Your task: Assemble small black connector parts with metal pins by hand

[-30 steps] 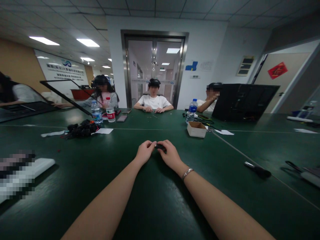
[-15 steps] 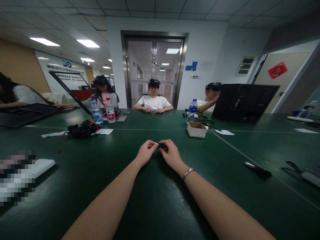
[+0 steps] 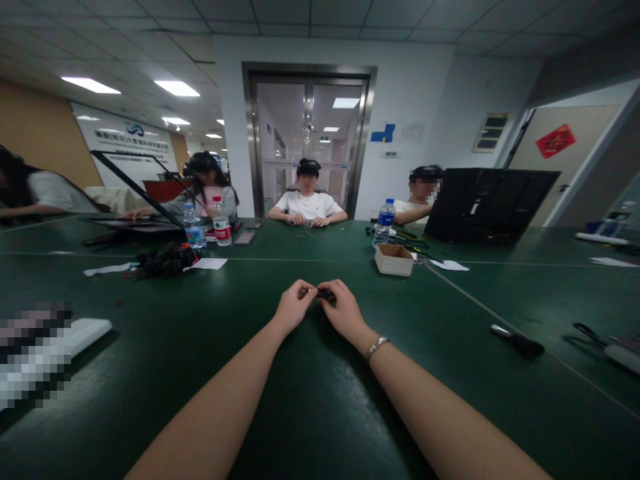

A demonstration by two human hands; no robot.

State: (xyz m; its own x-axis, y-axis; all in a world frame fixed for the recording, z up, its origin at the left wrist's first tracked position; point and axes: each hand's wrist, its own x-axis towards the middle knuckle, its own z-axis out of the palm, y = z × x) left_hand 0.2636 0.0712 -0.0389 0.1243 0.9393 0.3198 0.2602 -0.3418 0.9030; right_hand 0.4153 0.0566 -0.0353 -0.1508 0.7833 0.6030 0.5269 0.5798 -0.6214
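Observation:
A small black stick-shaped thing (image 3: 325,293) sits between my hands, just above the green table (image 3: 320,373). Its exact kind is too small to make out. My right hand (image 3: 346,312) is closed around it, thumb against fingertips. From the other side, my left hand (image 3: 292,308) pinches at its left end, where the fingertips hide most of the contact. A dark bit also shows between the left thumb and fingers; whether it belongs to the same thing I cannot tell. A silver bracelet (image 3: 376,348) is on my right wrist.
A small open box (image 3: 394,260) and a water bottle (image 3: 384,223) stand ahead right. A black-handled brush (image 3: 517,341) lies to the right. Ahead left are a dark cable bundle (image 3: 167,259) and two bottles. Several people sit around the table.
The shiny tip seen at my left fingertips no longer shows; my hands have barely moved. At far left, a person's black flat panel has shifted right and back.

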